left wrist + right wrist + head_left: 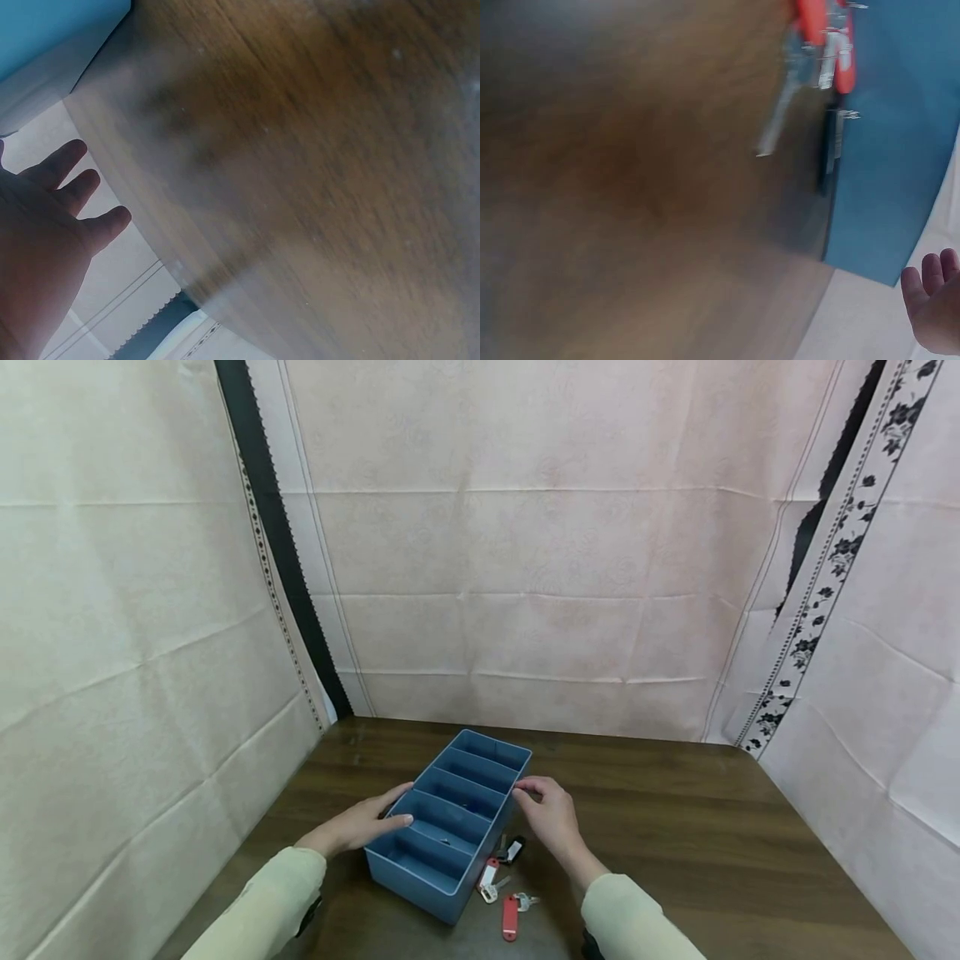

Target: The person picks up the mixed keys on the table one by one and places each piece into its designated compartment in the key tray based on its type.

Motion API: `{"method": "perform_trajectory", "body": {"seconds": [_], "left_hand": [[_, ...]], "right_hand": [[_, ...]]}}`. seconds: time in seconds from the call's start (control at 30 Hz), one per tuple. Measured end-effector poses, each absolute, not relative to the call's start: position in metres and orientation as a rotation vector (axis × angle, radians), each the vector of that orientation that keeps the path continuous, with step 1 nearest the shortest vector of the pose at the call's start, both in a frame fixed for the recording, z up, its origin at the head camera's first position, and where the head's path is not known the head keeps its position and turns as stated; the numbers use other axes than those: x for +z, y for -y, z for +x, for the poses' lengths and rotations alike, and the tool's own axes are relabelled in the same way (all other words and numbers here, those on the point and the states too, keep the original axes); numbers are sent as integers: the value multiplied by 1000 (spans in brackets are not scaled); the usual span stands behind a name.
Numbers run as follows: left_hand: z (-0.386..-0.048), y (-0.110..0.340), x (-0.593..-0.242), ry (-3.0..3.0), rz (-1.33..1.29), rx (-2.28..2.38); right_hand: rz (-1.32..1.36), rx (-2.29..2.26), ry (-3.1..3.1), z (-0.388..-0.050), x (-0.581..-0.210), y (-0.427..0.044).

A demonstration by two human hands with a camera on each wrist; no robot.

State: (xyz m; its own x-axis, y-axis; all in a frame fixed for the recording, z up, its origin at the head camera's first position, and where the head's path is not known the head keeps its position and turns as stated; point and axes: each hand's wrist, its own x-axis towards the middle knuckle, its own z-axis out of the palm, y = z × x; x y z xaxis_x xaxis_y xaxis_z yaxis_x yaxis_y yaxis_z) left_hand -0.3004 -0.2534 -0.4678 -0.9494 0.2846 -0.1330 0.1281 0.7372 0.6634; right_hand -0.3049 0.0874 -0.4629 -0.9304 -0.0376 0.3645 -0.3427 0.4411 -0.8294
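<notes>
A long blue divided organizer box (pixel 427 887) sits at an angle on the table, with several compartments in a row. My left hand (pixel 358 821) holds its left rim, thumb over the edge, forefinger along the outer side. In the left wrist view the other fingers (pixel 105 229) spread apart from the box. On the opposite side my right hand (pixel 553 817) pinches the right rim between thumb and forefinger; its remaining fingers (pixel 932 274) show loosely bent in the right wrist view. Small specks lie in two compartments, too small to identify.
Keys with tags lie along the box's right side: a black tag (pixel 513 850), a red-and-white tag (pixel 489 873) and a red tag (pixel 510 920). The brown wooden table (pixel 675 852) is bordered by pale cloth hangings (pixel 555 610) at the back and both sides.
</notes>
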Motion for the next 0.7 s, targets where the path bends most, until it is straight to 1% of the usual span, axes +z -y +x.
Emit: {"method": "perform_trajectory", "body": {"seconds": [0.4,0.7], "left_hand": [[-301,253,-467,-2711,317,1021],[-300,254,-466,-2702,328,1028]], "right_hand": [[335,1380,2491,-284,-490,-102],[425,1268,2619,-274,-506,-102]]}}
